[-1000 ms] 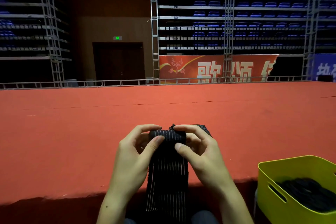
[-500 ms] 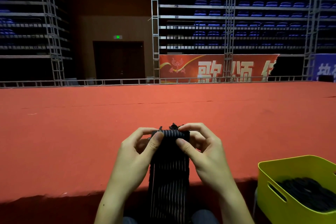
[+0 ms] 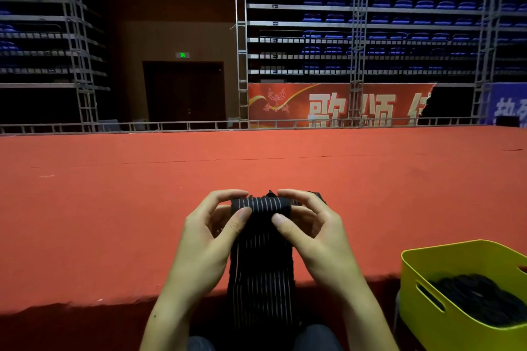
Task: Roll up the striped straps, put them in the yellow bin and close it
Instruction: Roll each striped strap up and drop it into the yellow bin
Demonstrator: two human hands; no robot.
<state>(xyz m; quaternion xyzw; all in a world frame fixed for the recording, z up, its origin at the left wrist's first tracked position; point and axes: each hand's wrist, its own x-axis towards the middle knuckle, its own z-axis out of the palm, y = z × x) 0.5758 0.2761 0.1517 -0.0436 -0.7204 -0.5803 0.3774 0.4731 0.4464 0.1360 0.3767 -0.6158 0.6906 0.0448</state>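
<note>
**a:** so what was the person actually doing at that point?

**b:** rolling one of the striped straps. the left hand (image 3: pixel 205 239) and right hand (image 3: pixel 310 234) each pinched an end of the little roll at the top of the striped strap (image 3: pixel 261 251), thumbs on the near side, index fingers (image 3: pixel 225 196) curled over the top. so both hands were clamped onto it, not loose.

**a:** why hold it from both ends like that?

**b:** my guess, to keep the roll even and tight while it got wound. the unrolled tail hung straight down over the edge of the red stage floor (image 3: pixel 114 222) toward their lap, so gravity kept it flat and untwisted. the rolled part sat just at the stage edge, up in the hands, not resting flat as far as i could tell.

**a:** and the bin?

**b:** the yellow bin (image 3: pixel 427 302) was down on their right, near but apart from the hands, open on top. i didn't see any lid in view. there was a dark pile (image 3: pixel 479 299) inside, looked like more black strap stuff, but too dim to say if it was rolled or loose.

**a:** so far from done?

**b:** i'd say so, most of that strap was still unrolled and the bin wasn't closed.
</note>
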